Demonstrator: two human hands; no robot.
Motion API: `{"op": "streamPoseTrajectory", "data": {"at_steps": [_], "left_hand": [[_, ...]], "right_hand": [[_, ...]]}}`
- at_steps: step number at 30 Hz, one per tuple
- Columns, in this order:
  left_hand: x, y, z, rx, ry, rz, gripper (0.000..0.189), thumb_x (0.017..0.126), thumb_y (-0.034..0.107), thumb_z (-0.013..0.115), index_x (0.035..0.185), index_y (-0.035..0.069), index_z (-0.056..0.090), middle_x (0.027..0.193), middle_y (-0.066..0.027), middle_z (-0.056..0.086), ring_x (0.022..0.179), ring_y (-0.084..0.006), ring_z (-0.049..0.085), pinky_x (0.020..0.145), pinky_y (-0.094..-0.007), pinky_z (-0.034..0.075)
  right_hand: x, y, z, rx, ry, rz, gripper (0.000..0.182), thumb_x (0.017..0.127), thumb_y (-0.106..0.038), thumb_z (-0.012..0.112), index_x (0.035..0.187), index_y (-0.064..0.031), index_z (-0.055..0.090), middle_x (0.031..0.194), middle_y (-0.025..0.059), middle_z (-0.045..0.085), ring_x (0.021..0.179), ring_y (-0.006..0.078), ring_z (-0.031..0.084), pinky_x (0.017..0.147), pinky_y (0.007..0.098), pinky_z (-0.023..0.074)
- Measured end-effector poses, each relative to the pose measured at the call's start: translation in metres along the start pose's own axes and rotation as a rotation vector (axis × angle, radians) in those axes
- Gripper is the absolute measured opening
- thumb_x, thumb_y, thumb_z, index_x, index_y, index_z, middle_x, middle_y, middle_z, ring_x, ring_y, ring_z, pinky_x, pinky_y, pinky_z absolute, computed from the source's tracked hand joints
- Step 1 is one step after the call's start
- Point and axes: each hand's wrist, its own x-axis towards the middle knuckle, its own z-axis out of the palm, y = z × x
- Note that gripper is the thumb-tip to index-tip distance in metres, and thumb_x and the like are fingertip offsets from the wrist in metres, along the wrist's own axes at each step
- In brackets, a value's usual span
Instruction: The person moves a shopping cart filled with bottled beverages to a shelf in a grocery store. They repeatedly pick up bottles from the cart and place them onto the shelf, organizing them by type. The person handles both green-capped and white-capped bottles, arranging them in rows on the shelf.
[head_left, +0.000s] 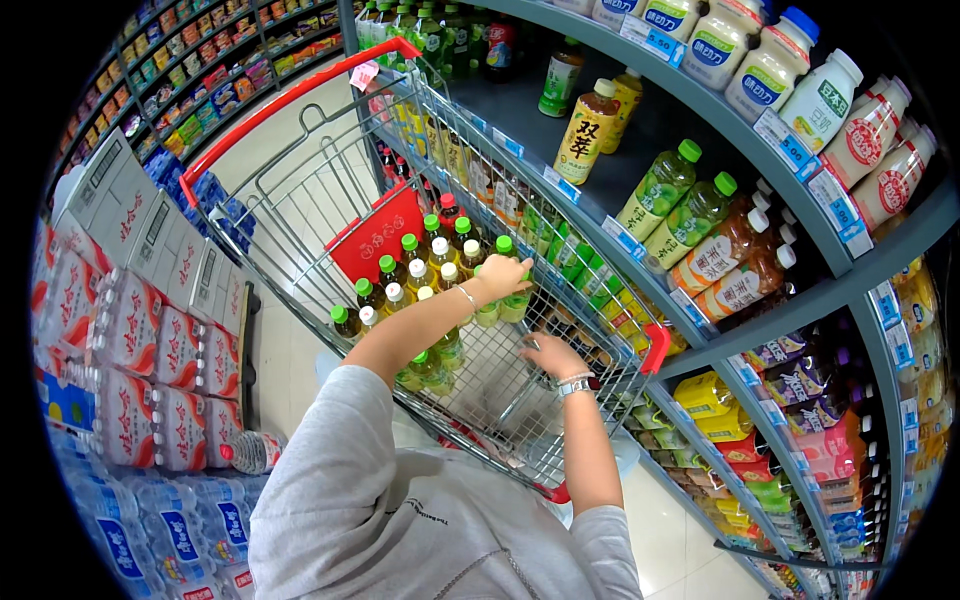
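Note:
My left hand (504, 279) reaches into the metal shopping cart (259, 191), its fingers closed around the top of a green-labelled tea bottle (516, 304). The cap of that bottle is hidden by the hand. Beside it in the cart stand rows of drink bottles with white caps (418, 268) and green caps (386, 264). More green tea bottles (431, 371) stand at the cart's near side, partly behind my left forearm. My right hand (556, 355), a watch on its wrist, hovers over the wire basket with fingers apart and nothing in them.
Drink shelves (499, 112) run along the right, with green tea bottles (664, 187), a yellow-labelled bottle (585, 135) and white drink bottles (821, 101). At left are white cartons (109, 195) and shrink-wrapped bottle packs (127, 322). Tiled floor (277, 360) lies between them and the cart.

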Motion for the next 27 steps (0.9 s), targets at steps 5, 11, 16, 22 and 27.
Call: {"op": "streamPoseTrajectory", "data": {"at_steps": [5, 11, 16, 22, 27], "left_hand": [[0.005, 0.018, -0.028, -0.176, -0.040, 0.310, 0.035, 0.079, 0.034, 0.066, 0.106, 0.014, 0.054, 0.081, -0.0096, 0.062, 0.078, -0.0293, 0.064, 0.057, -0.0407, 0.051], [0.030, 0.044, -0.186, -0.548, -0.293, 0.452, 0.029, 0.077, 0.028, 0.071, 0.099, 0.013, 0.062, 0.094, -0.0093, 0.066, 0.091, -0.0289, 0.063, 0.072, -0.0380, 0.051], [0.023, 0.021, -0.242, -1.271, -0.248, 0.325, 0.035, 0.084, 0.013, 0.069, 0.115, 0.006, 0.054, 0.101, -0.0015, 0.060, 0.089, -0.0077, 0.055, 0.074, -0.0252, 0.047], [0.023, 0.012, -0.249, -1.114, -0.052, 0.207, 0.039, 0.093, 0.019, 0.055, 0.129, 0.009, 0.044, 0.106, -0.0044, 0.058, 0.095, -0.0098, 0.053, 0.080, -0.0288, 0.045], [0.023, 0.028, -0.247, -0.568, 0.222, 0.128, 0.044, 0.096, 0.030, 0.047, 0.139, 0.020, 0.038, 0.092, -0.0177, 0.064, 0.084, -0.0327, 0.064, 0.074, -0.0396, 0.050]], "right_hand": [[-0.002, 0.018, -0.005, 0.020, 0.315, 0.066, 0.045, 0.091, -0.038, 0.052, 0.125, -0.0088, 0.055, 0.118, 0.0215, 0.059, 0.107, 0.0396, 0.057, 0.090, 0.0467, 0.0466], [0.000, 0.032, -0.034, 0.546, 0.722, -0.006, 0.050, 0.100, -0.042, 0.035, 0.120, -0.0014, 0.057, 0.107, 0.0208, 0.065, 0.101, 0.0363, 0.061, 0.090, 0.0420, 0.0442], [-0.044, -0.009, -0.057, 1.525, -0.273, -0.200, 0.084, 0.091, -0.069, 0.025, 0.136, -0.0012, 0.041, 0.124, 0.0190, 0.057, 0.109, 0.0327, 0.060, 0.092, 0.0463, 0.0493], [-0.064, -0.054, -0.044, 1.401, -0.179, -0.537, 0.095, 0.079, -0.078, 0.038, 0.135, -0.0014, 0.041, 0.115, 0.0215, 0.058, 0.101, 0.0320, 0.063, 0.081, 0.0452, 0.0557], [-0.053, -0.063, -0.039, 1.429, 0.167, -0.490, 0.074, 0.087, -0.064, 0.050, 0.123, 0.0000, 0.050, 0.100, 0.0144, 0.065, 0.087, 0.0241, 0.067, 0.076, 0.0398, 0.0573]]}}
